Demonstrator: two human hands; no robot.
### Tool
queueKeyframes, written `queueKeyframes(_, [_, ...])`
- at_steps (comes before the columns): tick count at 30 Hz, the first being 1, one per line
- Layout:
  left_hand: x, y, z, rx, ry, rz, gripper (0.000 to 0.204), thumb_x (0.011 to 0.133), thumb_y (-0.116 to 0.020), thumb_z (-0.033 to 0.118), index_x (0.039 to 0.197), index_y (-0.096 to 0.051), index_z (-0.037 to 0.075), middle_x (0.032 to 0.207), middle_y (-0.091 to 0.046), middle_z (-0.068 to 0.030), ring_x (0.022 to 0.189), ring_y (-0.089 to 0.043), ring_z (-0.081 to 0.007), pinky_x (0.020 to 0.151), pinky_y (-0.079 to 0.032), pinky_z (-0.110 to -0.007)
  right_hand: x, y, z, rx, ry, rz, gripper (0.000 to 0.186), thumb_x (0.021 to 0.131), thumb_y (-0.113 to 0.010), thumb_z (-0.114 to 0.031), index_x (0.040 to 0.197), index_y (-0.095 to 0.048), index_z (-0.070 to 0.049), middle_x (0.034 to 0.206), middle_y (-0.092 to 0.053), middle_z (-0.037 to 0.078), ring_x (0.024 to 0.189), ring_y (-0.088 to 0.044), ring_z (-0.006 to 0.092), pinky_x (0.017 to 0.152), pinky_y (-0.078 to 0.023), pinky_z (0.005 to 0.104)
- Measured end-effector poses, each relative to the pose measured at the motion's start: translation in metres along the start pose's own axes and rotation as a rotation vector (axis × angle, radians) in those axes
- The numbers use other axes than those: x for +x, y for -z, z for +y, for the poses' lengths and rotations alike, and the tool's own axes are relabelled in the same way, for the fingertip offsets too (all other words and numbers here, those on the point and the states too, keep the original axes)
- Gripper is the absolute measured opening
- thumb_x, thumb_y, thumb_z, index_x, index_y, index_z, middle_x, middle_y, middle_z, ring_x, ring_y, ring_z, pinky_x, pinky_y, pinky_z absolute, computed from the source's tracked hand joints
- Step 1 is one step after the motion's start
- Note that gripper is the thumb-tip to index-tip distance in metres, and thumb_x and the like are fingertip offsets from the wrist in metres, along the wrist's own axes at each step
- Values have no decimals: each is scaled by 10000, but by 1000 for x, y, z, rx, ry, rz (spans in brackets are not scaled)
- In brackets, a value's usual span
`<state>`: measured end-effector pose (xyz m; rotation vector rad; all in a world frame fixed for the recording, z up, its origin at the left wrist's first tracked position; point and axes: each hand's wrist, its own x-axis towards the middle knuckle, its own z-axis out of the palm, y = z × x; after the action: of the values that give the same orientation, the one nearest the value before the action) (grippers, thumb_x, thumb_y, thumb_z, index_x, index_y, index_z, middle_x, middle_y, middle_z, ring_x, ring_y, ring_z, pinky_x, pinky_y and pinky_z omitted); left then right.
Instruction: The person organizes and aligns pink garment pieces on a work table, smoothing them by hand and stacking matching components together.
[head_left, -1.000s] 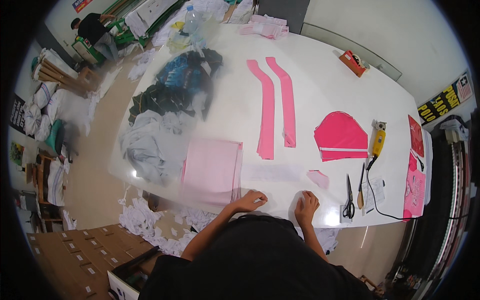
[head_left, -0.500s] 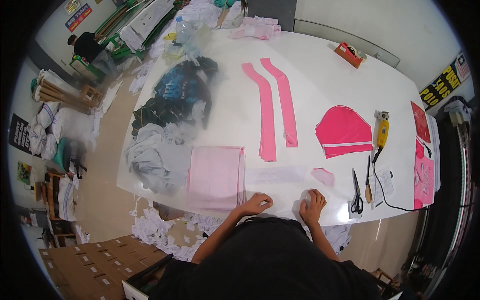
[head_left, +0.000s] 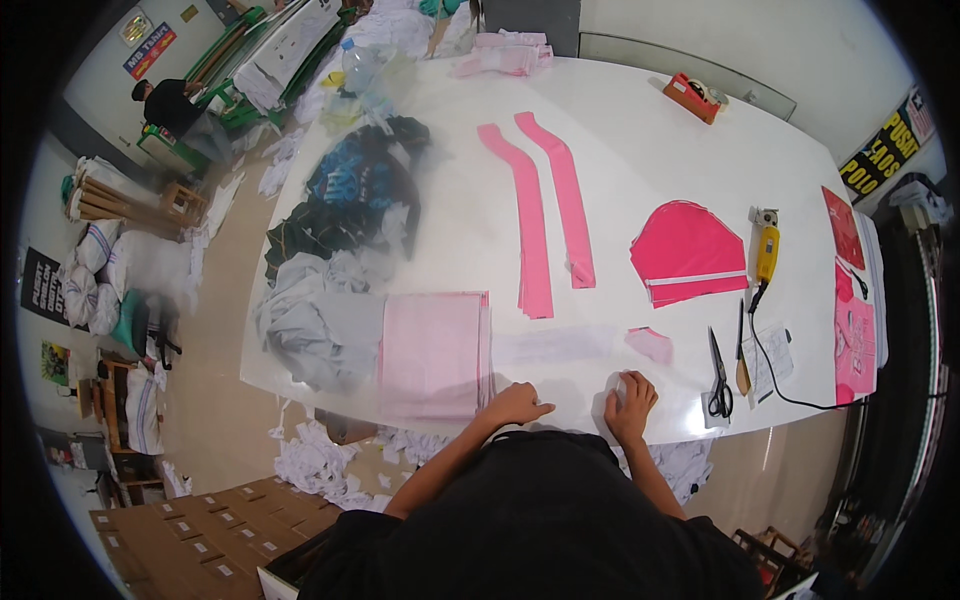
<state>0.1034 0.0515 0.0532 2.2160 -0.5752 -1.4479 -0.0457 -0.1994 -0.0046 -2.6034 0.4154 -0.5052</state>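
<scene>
The stack of pale pink fabric [head_left: 433,352] lies just left of the fingers of your left hand [head_left: 517,404]. These fingers are curled inward; whether their tips meet cannot be told from this view. A pale strip [head_left: 555,344] lies on the table [head_left: 680,150], beyond and between both sets of fingers. Your right hand [head_left: 630,407] has its fingers bent, slightly apart. The small pink piece [head_left: 651,346] lies just beyond those fingertips; black-handled scissors [head_left: 720,400] lie to their right.

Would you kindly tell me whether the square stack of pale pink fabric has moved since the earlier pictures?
No, the pale pink stack keeps the same place against the near edge of the glossy white table; only the camera's view shifted.
</scene>
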Motion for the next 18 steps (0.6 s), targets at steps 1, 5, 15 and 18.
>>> queueKeyframes(1, [6, -3, -5, 42, -3, 16, 612, 902, -672, 532, 913, -730, -77, 973, -737, -315, 943, -737, -436, 810, -585, -509, 1, 1, -1, 9, -1, -2, 477, 834, -713, -176, 1284, -603, -63, 1338, -578, 146, 1287, -484, 365, 1102, -320, 512])
queueKeyframes(5, [5, -18, -11, 105, 28, 231, 654, 883, -682, 558, 903, -724, -94, 923, -734, -306, 904, -735, -446, 797, -584, -504, 1, 3, -3, 28, -11, -10, 476, 831, -714, -175, 1282, -606, -65, 1333, -581, 146, 1285, -486, 361, 1102, -320, 512])
queueKeyframes(15, [2, -3, 5, -3, 95, 94, 641, 859, -690, 537, 965, -729, -93, 966, -748, -288, 953, -741, -429, 841, -593, -486, 0, 1, 1, 34, -9, 0, 469, 825, -715, -171, 1272, -621, -65, 1327, -585, 143, 1281, -492, 357, 1097, -326, 505])
queueKeyframes(18, [10, -20, -9, 82, 93, 201, 601, 843, -699, 529, 917, -736, -66, 877, -757, -237, 895, -752, -397, 808, -597, -479, 3, 3, -5, 35, -11, -2, 472, 817, -711, -160, 1271, -623, -67, 1323, -588, 139, 1280, -493, 353, 1099, -326, 502])
